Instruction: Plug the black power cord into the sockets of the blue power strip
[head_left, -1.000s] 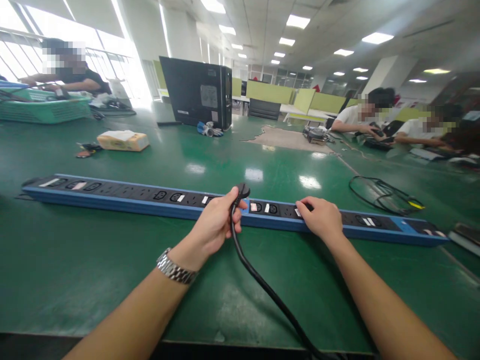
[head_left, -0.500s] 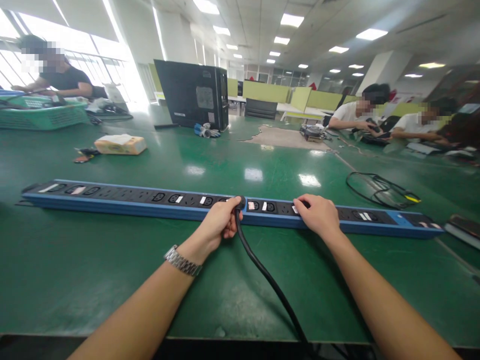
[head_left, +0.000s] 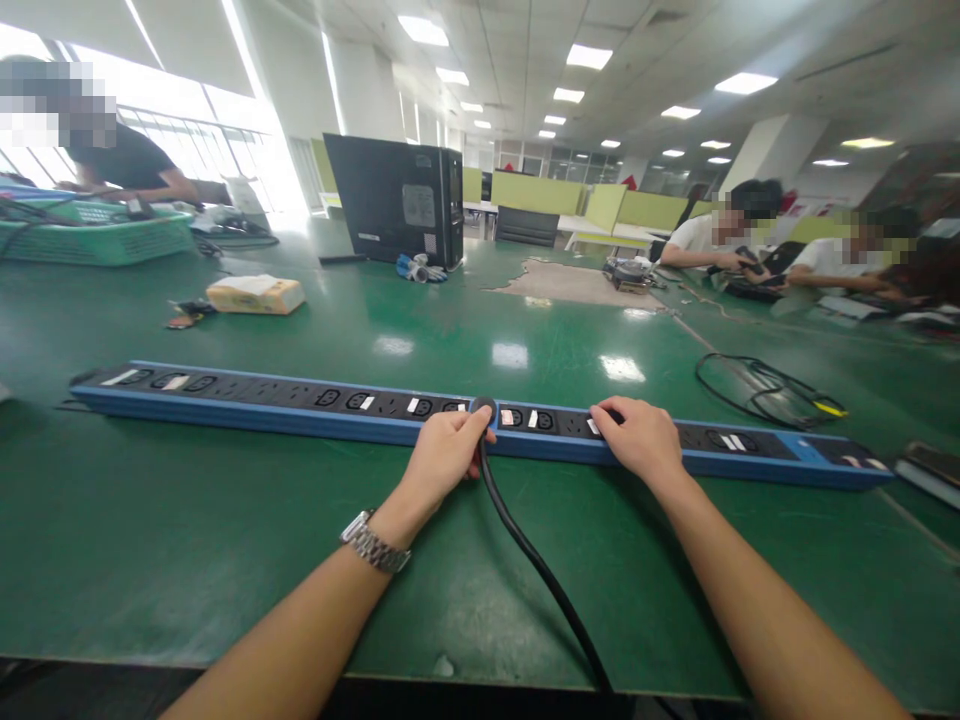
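My left hand (head_left: 442,455) closes around a black plug (head_left: 484,407), thumb and curled fingers pinching it from both sides, at a socket near the middle of a long blue power strip (head_left: 247,400) on a green table (head_left: 225,560). The plug sits on the strip's black top face, touching it; whether its pins are fully home I cannot tell, as my fingers cover the joint. Its thick black cable (head_left: 540,570) runs from the plug back toward me in a gentle curve and drops over the near edge of the table, passing between my two forearms. My right hand (head_left: 637,440) grips nothing: it lies palm down on the strip just to the right of the plug, fingers close together and fingertips resting on the socket row, a few sockets apart from the left hand. A metal wristwatch (head_left: 373,543) is on my left wrist. The strip lies across the table from left to right, roughly parallel to the near edge. Beyond it, well apart, a tissue box (head_left: 255,294) lies at the left, a black computer tower (head_left: 397,200) stands upright behind the middle, and a green basket (head_left: 97,235) sits at the far left beside a seated person (head_left: 127,165) in a dark shirt. A loose coil of thin wire (head_left: 765,390) lies at the right, just behind the strip's end, and two more people (head_left: 705,235) sit at the far right corner
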